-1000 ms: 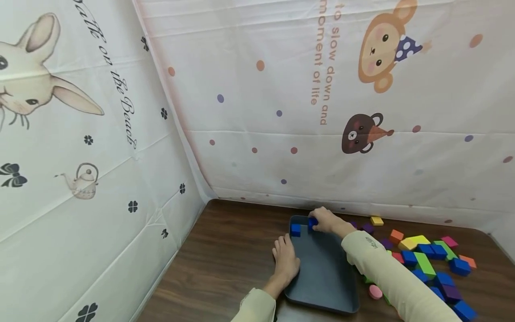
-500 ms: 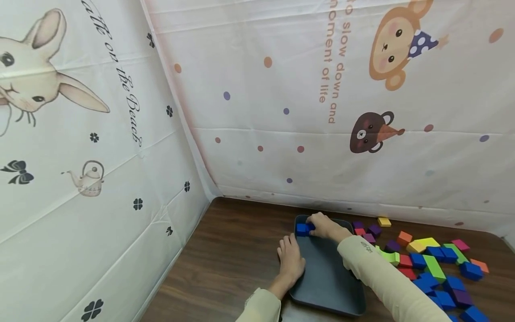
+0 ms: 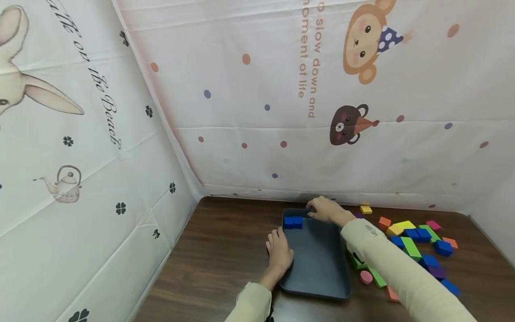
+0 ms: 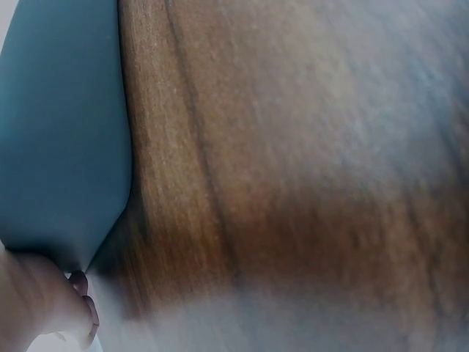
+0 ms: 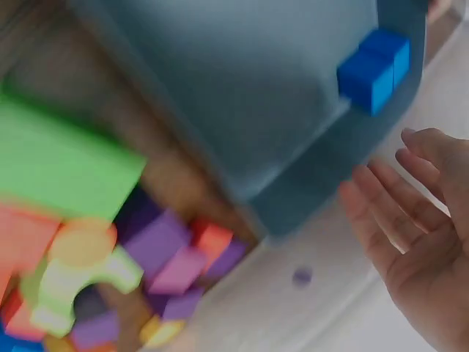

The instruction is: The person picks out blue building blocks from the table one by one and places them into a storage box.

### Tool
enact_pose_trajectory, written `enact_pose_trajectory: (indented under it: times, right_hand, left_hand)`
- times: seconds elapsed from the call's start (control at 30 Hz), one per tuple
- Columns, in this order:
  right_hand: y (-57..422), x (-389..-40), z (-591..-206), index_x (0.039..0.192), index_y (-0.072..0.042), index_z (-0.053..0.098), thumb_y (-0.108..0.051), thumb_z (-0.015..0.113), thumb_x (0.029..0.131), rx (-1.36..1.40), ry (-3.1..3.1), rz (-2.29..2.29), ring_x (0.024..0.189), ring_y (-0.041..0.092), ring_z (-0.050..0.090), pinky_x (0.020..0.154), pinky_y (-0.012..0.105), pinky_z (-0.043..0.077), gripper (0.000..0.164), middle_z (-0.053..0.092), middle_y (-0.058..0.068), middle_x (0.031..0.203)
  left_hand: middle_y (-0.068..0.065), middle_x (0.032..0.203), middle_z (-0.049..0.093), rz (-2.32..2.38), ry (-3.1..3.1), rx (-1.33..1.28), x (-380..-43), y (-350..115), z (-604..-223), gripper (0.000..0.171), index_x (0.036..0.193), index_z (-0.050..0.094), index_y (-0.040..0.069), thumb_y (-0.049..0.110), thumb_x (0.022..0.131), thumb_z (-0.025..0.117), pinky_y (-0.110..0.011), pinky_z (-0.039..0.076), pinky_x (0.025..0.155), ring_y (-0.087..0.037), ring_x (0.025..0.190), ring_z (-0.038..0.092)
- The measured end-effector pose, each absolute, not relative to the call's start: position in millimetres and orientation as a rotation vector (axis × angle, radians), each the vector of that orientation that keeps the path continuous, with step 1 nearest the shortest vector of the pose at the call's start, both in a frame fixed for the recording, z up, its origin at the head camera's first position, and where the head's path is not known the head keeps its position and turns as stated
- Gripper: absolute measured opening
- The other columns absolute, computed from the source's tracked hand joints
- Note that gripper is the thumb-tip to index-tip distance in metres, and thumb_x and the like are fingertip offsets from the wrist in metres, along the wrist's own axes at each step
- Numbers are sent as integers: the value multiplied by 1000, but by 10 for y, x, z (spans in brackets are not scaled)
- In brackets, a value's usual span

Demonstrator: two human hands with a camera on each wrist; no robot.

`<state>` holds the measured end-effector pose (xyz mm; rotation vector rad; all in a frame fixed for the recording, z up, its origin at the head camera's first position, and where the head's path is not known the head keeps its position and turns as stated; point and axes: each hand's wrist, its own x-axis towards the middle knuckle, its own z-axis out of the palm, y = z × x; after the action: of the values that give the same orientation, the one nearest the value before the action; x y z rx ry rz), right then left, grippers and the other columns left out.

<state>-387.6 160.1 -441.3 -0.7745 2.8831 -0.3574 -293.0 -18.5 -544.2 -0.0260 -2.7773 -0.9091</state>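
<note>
Blocks (image 3: 293, 222) (two, blue) touch in far-left corner of tray (image 3: 318, 264), right hand (image 3: 325, 209) empty by its far rim, left hand (image 3: 279, 252) straight-fingered against its left side; low right-hand sweep could split them.

Head view: R sleeve (image 3: 398, 264) covers pt. of blocks (image 3: 411, 249); R sleeve & L sleeve (image 3: 251, 302) both cut off at btm. edge. L hand (image 3: 279, 252) hides pt. of tray (image 3: 315, 264) rim; R hand (image 3: 327, 210) hides far R corner. Rabbit (image 3: 10, 76) cut off at L edge. L wrist view: tray & L hand cut off; table (image 4: 308, 147) blurred. R wrist view: tray cut off at top, R hand at R edge; blocks blurred, some cut off.
</note>
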Motion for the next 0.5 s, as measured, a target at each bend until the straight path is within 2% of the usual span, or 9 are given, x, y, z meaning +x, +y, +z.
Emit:
enact_pose_trajectory:
  times: [0.27,0.5]
  right_hand:
    - [2314,-3912,-4152,112,4,73,-9,63,97,-782,2912,-319,92,30,72,83,49,58,23,74,20,107]
    - [2869,-3756,-4207,104,7,74,-5,65,93,-728,2914,-319,86,33,71,78,49,58,18,75,21,98]
  left_hand:
    - [-23,127,52,-926,-2722,-14,-3000,-345,-5428,62,140,47,-8,-11,80,65,-48,37,88,-34,106,44]
    - [-25,128,52,-912,-2738,-4,-2991,-455,-5425,62,140,46,-9,-10,80,63,-50,38,90,-36,107,44]
